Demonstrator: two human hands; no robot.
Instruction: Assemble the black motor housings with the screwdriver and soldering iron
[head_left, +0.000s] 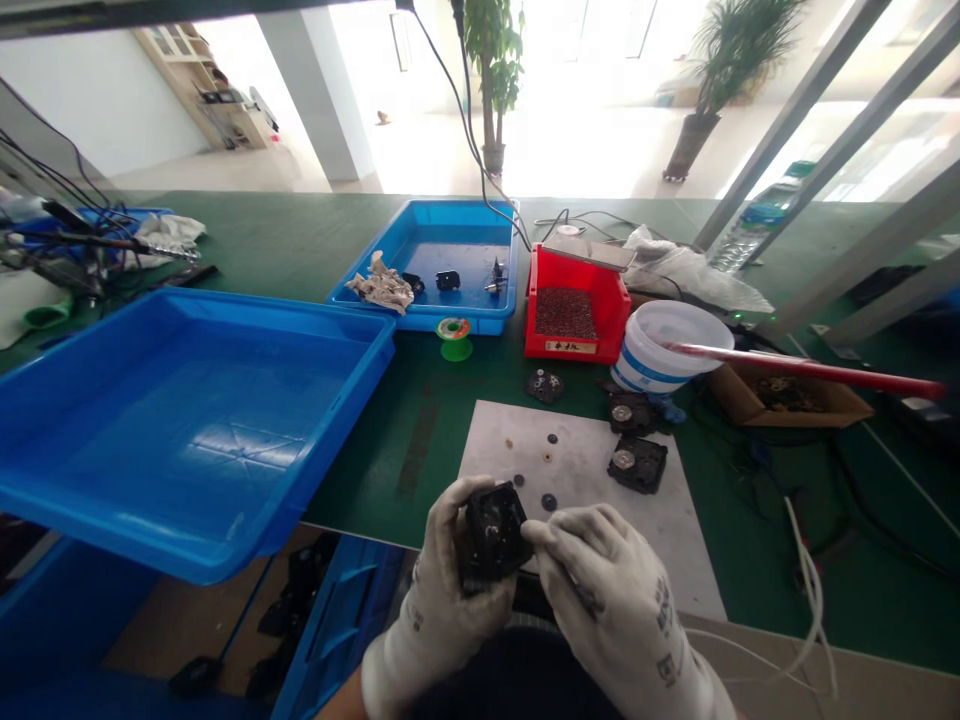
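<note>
My left hand (457, 570), in a white glove, is wrapped round a black square housing (496, 528), its open side facing up. The fingertips of my right hand (600, 575), gloved too, are pinched together at the housing's right edge; whatever lies between them is too small to make out. Beyond my hands, a pale sheet (585, 425) carries several small round parts, one of them a dark disc (549, 502). Two more black housings (637, 464) with round metal pieces lie at the sheet's right side. A dark plate with small discs (544, 385) is just beyond the sheet.
A large blue tray (315, 400) stands left, a smaller blue tray (472, 322) behind it. A green spool (455, 340), a red bin of small parts (577, 348), a white bucket (652, 350) with a red rod across it and a cardboard box (795, 412) stand further right.
</note>
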